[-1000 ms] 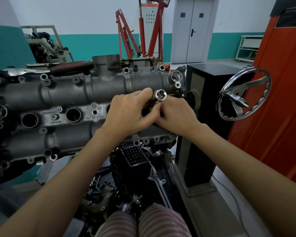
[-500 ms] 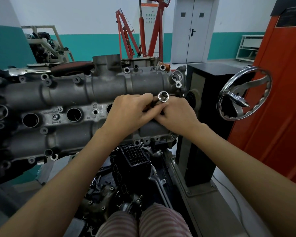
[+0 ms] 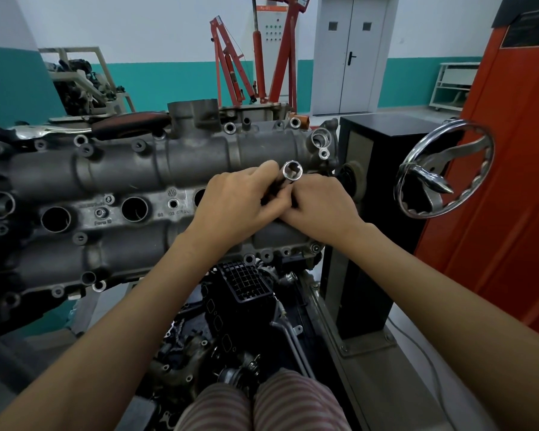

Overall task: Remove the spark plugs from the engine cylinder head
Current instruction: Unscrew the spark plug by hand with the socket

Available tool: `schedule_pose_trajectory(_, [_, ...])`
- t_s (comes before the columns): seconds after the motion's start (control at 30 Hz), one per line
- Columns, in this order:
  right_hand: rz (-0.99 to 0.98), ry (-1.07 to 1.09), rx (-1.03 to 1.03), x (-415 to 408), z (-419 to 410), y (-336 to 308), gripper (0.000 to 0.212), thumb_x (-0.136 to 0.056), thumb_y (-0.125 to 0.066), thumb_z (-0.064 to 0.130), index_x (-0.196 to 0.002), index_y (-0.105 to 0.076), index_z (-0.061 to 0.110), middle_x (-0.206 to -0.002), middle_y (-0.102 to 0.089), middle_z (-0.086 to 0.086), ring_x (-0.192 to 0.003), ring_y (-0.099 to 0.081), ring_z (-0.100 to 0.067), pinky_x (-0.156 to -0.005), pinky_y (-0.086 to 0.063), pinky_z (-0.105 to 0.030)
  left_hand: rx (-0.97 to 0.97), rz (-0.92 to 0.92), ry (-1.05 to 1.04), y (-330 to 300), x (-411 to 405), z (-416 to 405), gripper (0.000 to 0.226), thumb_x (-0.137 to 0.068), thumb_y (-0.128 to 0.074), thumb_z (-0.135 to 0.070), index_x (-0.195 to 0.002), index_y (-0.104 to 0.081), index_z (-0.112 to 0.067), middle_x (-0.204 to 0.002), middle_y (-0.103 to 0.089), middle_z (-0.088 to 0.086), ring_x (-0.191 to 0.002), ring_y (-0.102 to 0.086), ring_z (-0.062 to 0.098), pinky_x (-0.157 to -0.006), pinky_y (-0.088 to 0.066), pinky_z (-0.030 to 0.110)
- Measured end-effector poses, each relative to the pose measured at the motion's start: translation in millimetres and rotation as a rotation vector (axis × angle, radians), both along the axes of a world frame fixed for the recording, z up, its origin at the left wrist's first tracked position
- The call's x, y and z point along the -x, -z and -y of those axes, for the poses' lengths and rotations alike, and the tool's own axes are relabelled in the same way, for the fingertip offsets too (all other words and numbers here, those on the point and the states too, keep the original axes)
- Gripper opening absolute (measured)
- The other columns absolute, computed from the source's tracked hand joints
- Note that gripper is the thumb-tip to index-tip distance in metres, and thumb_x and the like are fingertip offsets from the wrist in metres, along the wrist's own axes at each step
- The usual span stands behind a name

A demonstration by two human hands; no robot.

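Note:
A grey cast cylinder head [image 3: 112, 178] lies across the view on a stand, with a row of round plug wells along its middle. Both hands meet over the right-hand wells. My left hand [image 3: 237, 206] grips the shaft of a chrome spark plug socket [image 3: 292, 173], whose open square end points up toward me. My right hand [image 3: 321, 206] holds the same tool from the right, fingers curled round its lower part. The well under the hands and any plug in it are hidden. Two open wells [image 3: 55, 219] show dark to the left.
A chrome handwheel [image 3: 442, 169] sticks out from the black stand column [image 3: 371, 213] at right, beside an orange cabinet [image 3: 504, 181]. A red-handled tool [image 3: 131, 121] lies on the head's far left edge. Engine parts and a black plastic manifold [image 3: 246, 284] sit below the hands.
The socket's open end has shifted slightly right and up between my fingers, and both hands have turned a little around it. The cylinder head has not moved.

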State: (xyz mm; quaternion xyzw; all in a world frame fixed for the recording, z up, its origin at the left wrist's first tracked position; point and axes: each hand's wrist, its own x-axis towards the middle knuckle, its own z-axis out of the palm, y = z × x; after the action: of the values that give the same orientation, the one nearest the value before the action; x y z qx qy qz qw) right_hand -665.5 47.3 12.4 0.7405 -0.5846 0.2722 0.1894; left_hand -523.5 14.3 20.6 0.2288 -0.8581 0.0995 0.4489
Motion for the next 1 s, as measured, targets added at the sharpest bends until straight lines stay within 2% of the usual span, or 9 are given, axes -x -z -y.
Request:
schedule_pose_trajectory(0.1, [0.014,0.001,-0.005,1.8,1.6,1.8,0.038,-0.086,-0.039,0.044,-0.092,-0.060,0.014,-0.075,-0.063,-0.003,-0.069,-0.058,-0.021,-0.056,-0.037,-0.030,0.048,0.002,-0.019,1.1,-0.8,1.2,0.048,-0.088,-0.045,-0.042,-0.067,-0.059,-0.001,-0.052,-0.057,0.007,-0.046,-0.054,0.028,-0.041,-0.043,0.036])
schedule_pose_trajectory(0.17, [0.014,-0.012,-0.004,1.8,0.4,2.1,0.032,-0.088,-0.045,0.039,-0.096,-0.062,0.013,-0.080,-0.066,-0.006,-0.074,-0.061,-0.024,-0.059,-0.040,-0.032,0.049,-0.008,-0.012,1.3,-1.4,1.9,0.050,-0.088,-0.046,-0.044,-0.066,-0.060,-0.001,-0.052,-0.057,0.008,-0.046,-0.055,0.027,-0.042,-0.044,0.038])
schedule_pose_trajectory(0.27, [0.022,-0.053,0.008,0.9,-1.8,1.6,0.028,-0.089,-0.047,0.035,-0.097,-0.064,0.013,-0.075,-0.065,-0.009,-0.069,-0.061,-0.027,-0.056,-0.039,-0.031,0.030,-0.008,-0.002,1.1,-2.0,0.9,0.052,-0.087,-0.042,-0.046,-0.070,-0.061,-0.001,-0.054,-0.058,0.007,-0.048,-0.055,0.026,-0.044,-0.044,0.040])
schedule_pose_trajectory(0.43, [0.024,-0.092,0.057,-0.4,-4.6,0.8,0.046,-0.082,-0.030,0.044,-0.086,-0.060,0.009,-0.070,-0.059,-0.002,-0.060,-0.057,-0.023,-0.048,-0.025,-0.024,-0.004,-0.022,0.010,-0.3,-2.1,-2.1,0.048,-0.085,-0.038,-0.044,-0.077,-0.059,-0.001,-0.058,-0.057,0.005,-0.050,-0.054,0.025,-0.046,-0.043,0.039])
schedule_pose_trajectory(0.6, [0.045,-0.078,0.037,-0.1,-1.8,2.2,0.052,-0.077,-0.024,0.050,-0.087,-0.053,0.008,-0.071,-0.050,0.006,-0.061,-0.056,-0.022,-0.050,-0.031,-0.027,0.045,-0.027,-0.005,-1.0,-0.6,-4.1,0.031,-0.083,-0.047,-0.031,-0.069,-0.050,-0.004,-0.053,-0.052,0.004,-0.042,-0.048,0.027,-0.040,-0.037,0.030])
schedule_pose_trajectory(0.73, [0.032,-0.056,0.056,-1.5,-2.6,1.5,0.055,-0.078,-0.027,0.053,-0.088,-0.063,0.014,-0.070,-0.063,-0.003,-0.064,-0.059,-0.022,-0.053,-0.028,-0.025,0.074,-0.025,-0.016,1.0,-1.1,0.3,0.039,-0.086,-0.052,-0.034,-0.062,-0.055,-0.002,-0.051,-0.056,0.007,-0.043,-0.053,0.029,-0.039,-0.042,0.034])
schedule_pose_trajectory(0.87, [0.051,-0.062,0.028,0.1,-1.9,1.1,0.027,-0.087,-0.050,0.035,-0.097,-0.067,0.016,-0.079,-0.067,-0.008,-0.074,-0.062,-0.027,-0.057,-0.035,-0.029,0.047,-0.016,-0.022,1.2,-2.0,2.1,0.047,-0.087,-0.051,-0.041,-0.062,-0.057,-0.002,-0.051,-0.056,0.008,-0.046,-0.054,0.029,-0.042,-0.044,0.039])
schedule_pose_trajectory(0.93, [0.038,-0.068,0.031,0.1,-1.5,1.3,0.026,-0.088,-0.051,0.032,-0.102,-0.066,0.016,-0.080,-0.068,-0.009,-0.073,-0.062,-0.028,-0.058,-0.039,-0.030,0.026,-0.004,-0.021,1.0,-1.6,1.3,0.051,-0.087,-0.046,-0.045,-0.065,-0.059,-0.001,-0.053,-0.057,0.008,-0.048,-0.055,0.029,-0.044,-0.044,0.040])
schedule_pose_trajectory(1.0, [0.026,-0.088,0.050,-0.9,-3.1,0.7,0.031,-0.087,-0.047,0.035,-0.101,-0.065,0.014,-0.075,-0.067,-0.007,-0.066,-0.062,-0.026,-0.051,-0.034,-0.026,-0.002,0.004,-0.026,0.8,-1.3,0.4,0.055,-0.086,-0.040,-0.050,-0.071,-0.061,-0.001,-0.056,-0.058,0.007,-0.052,-0.056,0.027,-0.048,-0.045,0.042])
